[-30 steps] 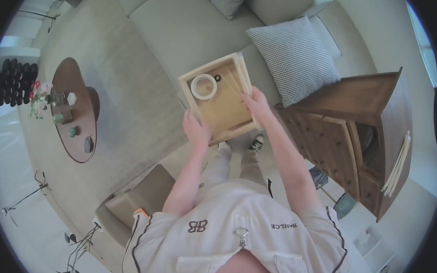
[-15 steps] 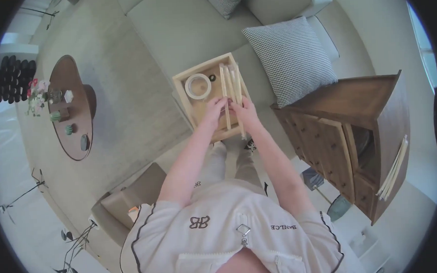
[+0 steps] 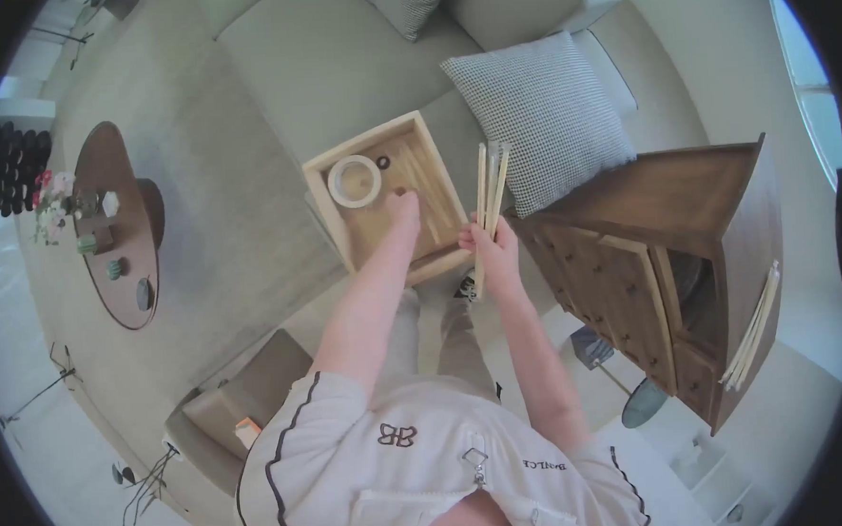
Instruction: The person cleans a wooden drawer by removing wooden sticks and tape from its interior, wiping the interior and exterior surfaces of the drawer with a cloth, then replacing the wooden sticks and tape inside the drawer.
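Two hands were at work over one shallow wooden drawer (image 3: 326, 203) that lay on the seat of a pale sofa (image 3: 335, 67). The right hand (image 3: 492, 248) was closed around a bundle of pale sticks (image 3: 491, 178), fingers wrapped tight about the lower part. Three sticks could be counted where the tops fanned apart, though more may have been hidden in the grip. The bundle stood nearly upright, just beside the drawer's right wall and outside it, with one short end poking out below the fist.

The left hand (image 3: 403, 207) reached down into the drawer, its fingers on the drawer floor near the middle. Whether they were closed on anything could not be told from this angle. Just beside that hand, thin pale lines on the floor looked like further sticks, too faint to count.

One white tape roll (image 3: 354, 181) lay flat in the drawer's far left corner, and one small dark ring (image 3: 383, 161) sat near it by the back wall.

Two checked cushions were on the sofa, one (image 3: 539, 114) close behind the sticks and one (image 3: 407, 2) farther back. One dark wooden chest (image 3: 672, 240) stood to the right, with several long pale rods (image 3: 754, 326) leaning against its side. One oval surface (image 3: 119, 231) stood well apart on the left.
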`<state>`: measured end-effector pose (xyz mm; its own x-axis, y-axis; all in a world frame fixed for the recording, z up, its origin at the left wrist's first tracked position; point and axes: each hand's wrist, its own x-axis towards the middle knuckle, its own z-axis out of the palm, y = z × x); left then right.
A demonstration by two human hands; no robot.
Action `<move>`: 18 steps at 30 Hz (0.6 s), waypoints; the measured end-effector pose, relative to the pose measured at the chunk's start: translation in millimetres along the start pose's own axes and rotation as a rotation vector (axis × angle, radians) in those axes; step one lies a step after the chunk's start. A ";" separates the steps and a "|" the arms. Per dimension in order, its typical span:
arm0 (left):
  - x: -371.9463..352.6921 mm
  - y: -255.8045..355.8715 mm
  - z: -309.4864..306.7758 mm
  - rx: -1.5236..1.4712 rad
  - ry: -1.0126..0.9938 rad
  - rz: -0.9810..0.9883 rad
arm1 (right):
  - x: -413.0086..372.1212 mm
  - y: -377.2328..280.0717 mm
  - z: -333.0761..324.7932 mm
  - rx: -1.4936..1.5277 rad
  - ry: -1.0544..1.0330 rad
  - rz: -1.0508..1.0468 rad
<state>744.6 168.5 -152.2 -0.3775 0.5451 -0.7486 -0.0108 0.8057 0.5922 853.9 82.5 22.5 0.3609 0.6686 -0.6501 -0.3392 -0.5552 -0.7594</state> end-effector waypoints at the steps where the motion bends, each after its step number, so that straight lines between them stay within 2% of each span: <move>1: 6.1 -1.4 -0.2 0.000 0.003 -0.010 | -4.1 -2.2 -4.1 0.016 0.002 0.009; 5: 37.1 -14.6 5.9 -0.028 -0.076 0.004 | -17.3 -2.4 -20.8 0.107 0.008 0.030; 9: 12.5 21.6 9.4 0.065 -0.287 0.006 | -22.8 -12.6 -31.8 0.152 -0.007 0.033; 12: 16.8 20.2 8.7 0.000 -0.170 0.075 | -31.9 -31.6 -40.2 0.104 -0.052 0.060; 15: -1.7 3.2 -12.9 0.050 -0.037 0.237 | -58.2 -63.9 -69.7 -0.046 -0.060 -0.015; 18: -30.1 -8.4 -25.0 0.051 -0.138 0.275 | -87.9 -93.2 -121.8 -0.045 0.025 -0.225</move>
<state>732.9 139.5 -127.1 -0.2304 0.7680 -0.5976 0.1225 0.6321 0.7651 959.6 15.2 147.2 0.4446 0.7660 -0.4643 -0.2093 -0.4152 -0.8853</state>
